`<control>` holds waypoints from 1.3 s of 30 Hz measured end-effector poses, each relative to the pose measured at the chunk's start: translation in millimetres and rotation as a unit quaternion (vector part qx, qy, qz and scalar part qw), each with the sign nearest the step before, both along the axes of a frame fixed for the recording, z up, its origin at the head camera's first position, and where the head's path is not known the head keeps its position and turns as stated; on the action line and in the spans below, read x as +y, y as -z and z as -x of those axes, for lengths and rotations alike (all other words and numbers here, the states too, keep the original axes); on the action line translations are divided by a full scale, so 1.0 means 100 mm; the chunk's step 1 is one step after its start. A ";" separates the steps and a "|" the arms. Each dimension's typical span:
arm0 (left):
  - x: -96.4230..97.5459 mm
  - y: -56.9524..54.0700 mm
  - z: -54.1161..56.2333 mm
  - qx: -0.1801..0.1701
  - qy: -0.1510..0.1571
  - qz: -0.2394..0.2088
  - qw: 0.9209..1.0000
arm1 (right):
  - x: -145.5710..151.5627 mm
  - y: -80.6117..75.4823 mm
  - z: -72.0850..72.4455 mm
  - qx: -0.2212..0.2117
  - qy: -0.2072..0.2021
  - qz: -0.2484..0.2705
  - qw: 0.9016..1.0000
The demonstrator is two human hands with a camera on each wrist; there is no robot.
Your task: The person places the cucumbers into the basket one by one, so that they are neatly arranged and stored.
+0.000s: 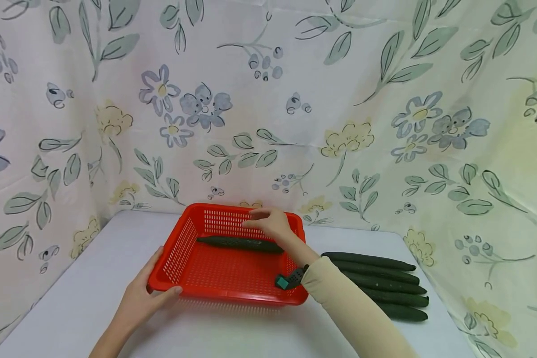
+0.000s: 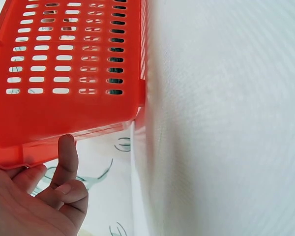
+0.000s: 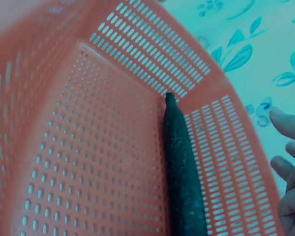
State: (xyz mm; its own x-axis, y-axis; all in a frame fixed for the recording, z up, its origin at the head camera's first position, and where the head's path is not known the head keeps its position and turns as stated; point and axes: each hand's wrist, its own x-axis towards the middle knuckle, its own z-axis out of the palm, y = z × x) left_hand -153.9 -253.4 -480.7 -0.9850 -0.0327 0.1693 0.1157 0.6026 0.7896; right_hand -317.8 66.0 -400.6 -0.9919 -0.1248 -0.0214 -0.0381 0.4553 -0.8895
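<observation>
A red plastic basket (image 1: 223, 294) with slotted walls stands on the table, and one dark green cucumber (image 1: 239, 242) lies in it along the far wall. My left hand (image 1: 136, 303) holds the basket's near left corner, thumb over the front rim. From the left wrist view, the fingers of that hand (image 2: 51, 201) lie against the outside of the basket (image 2: 69, 115). Over the far right part of the basket hovers my right hand (image 1: 272, 226), fingers loosely bent around nothing. The right wrist view shows this hand (image 3: 294, 187) apart from the cucumber (image 3: 182, 167).
Several more cucumbers (image 1: 380, 283) lie side by side on the white table (image 1: 71, 298), right of the basket and partly behind my right sleeve (image 1: 353, 308). A floral curtain (image 1: 295, 99) hangs behind the table and along its sides.
</observation>
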 end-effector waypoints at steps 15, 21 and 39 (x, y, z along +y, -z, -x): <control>0.01 -0.02 0.00 -0.007 0.001 0.004 1.000 | 0.72 -0.15 -0.47 0.001 -0.018 -0.021 1.000; 0.01 0.00 0.00 -0.004 0.001 0.001 1.000 | 1.10 0.01 -0.70 0.041 0.020 -0.057 0.997; 0.01 -0.01 0.00 -0.003 0.000 0.003 1.000 | 2.42 0.50 -1.35 0.077 0.123 -0.089 0.985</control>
State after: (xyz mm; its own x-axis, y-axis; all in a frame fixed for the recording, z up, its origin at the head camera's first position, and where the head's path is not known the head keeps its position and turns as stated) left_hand -153.7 -252.0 -480.0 -0.9861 -0.0321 0.1629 0.1103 0.6072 0.7869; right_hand -182.6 307.9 -450.8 -0.9850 0.1113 0.1316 -0.0354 0.6163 -0.7867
